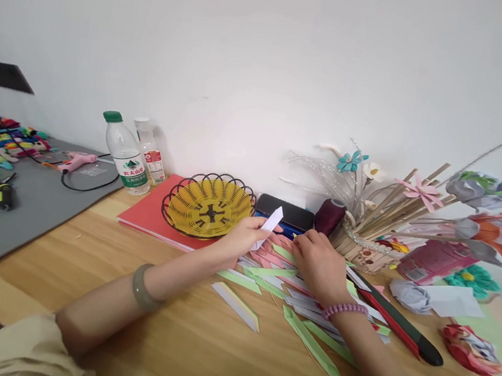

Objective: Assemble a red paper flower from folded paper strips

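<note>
My left hand [248,236] is closed round a folded white paper strip [271,222], whose pointed end sticks up above the fingers. To its right, my right hand [319,261] reaches down into a pile of folded paper strips [273,273] in green, pink and pale lilac. Its fingers are bent together at the pile's far side; what they grip, if anything, is hidden. A lilac and yellow strip [236,306] lies apart, nearer the table's front. Beyond my left hand, a yellow woven basket [211,204] with a black looped rim sits on red paper [148,213].
Behind the pile are a black phone [285,211] and a maroon thread spool [329,215]. A black and red cutter [403,333] lies right, below a basket of sticks and paper flowers [368,253]. Two bottles [127,160] stand back left. Pliers [3,194] and a pink glue gun [78,162] rest on a grey mat.
</note>
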The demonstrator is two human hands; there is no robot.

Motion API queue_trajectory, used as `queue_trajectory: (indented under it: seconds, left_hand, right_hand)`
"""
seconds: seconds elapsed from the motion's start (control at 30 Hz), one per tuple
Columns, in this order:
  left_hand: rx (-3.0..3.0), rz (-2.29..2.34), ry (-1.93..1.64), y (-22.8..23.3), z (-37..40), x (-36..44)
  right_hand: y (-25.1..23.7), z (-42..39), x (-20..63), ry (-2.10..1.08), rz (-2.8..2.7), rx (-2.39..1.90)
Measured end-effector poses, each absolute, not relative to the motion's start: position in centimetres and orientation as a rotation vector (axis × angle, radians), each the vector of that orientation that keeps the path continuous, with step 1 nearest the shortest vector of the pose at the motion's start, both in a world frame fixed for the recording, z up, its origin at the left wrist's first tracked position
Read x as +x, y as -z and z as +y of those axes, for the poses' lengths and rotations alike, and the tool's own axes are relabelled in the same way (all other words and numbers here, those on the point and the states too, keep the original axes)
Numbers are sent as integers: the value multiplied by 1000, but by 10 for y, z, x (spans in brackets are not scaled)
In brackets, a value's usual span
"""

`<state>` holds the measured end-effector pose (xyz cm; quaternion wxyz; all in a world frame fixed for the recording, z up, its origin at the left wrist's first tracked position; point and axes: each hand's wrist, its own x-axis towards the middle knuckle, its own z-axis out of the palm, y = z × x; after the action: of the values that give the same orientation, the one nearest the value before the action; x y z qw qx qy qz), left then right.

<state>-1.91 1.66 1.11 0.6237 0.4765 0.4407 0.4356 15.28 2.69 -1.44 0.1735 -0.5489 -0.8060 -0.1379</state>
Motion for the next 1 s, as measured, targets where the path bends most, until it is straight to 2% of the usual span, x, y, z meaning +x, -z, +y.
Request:
queue_trajectory:
  seconds: [0.63,0.7,1.0]
  left_hand:
    - [1049,954,-923,-10,14,-20]
    - [1049,956,-931,-10,13,-20]
    - [1055,897,-970,-5,12,-16]
  right_hand:
    - [-37,20,175,7,-1906,-1479]
    - [-41,20,176,-107,-1872,-1469]
    - [-49,13,159,-987,-1515,-1360]
